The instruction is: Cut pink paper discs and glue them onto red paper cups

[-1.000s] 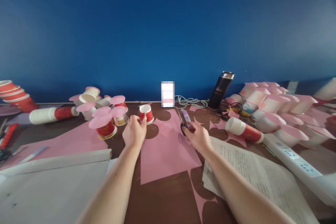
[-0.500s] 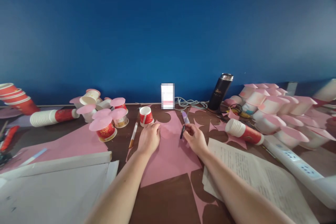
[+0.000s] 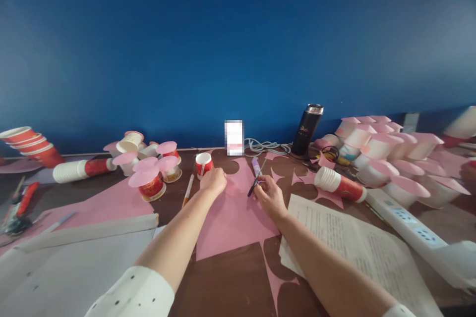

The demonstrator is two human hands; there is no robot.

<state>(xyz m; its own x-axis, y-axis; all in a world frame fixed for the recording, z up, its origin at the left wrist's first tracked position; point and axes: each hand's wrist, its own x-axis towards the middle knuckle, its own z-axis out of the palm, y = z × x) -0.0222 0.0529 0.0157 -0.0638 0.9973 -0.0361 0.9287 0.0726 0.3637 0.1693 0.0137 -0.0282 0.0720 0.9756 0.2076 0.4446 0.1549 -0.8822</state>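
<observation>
A pink paper sheet (image 3: 238, 223) with curved cut-outs lies on the brown table between my hands. My left hand (image 3: 213, 181) is closed, its curled fingers pressing on the sheet's left side; the fingertips are partly hidden. A faint pink disc (image 3: 235, 186) shows beside them. My right hand (image 3: 270, 195) pinches a slim black tool (image 3: 253, 185) with a thin far end, over the sheet's right side; pen or scissors, I cannot tell. Behind that hand lies a purple tube (image 3: 256, 165). A red paper cup (image 3: 204, 164) stands just behind my left hand, with a brown-and-white marker (image 3: 188, 190) to its left.
Paper cups topped with pink discs (image 3: 150, 178) stand at left; more capped cups (image 3: 394, 158) crowd the right. A black thermos (image 3: 308, 129), stacked cups (image 3: 340, 185), printed pages (image 3: 334, 237) and a power strip (image 3: 409, 220) lie rightward. A white box (image 3: 82, 262) occupies the left front.
The view has shifted slightly, and a polka-dot sleeve now shows on my left arm. The black tool has tilted and moved a little left. Both hands stay at the pink sheet.
</observation>
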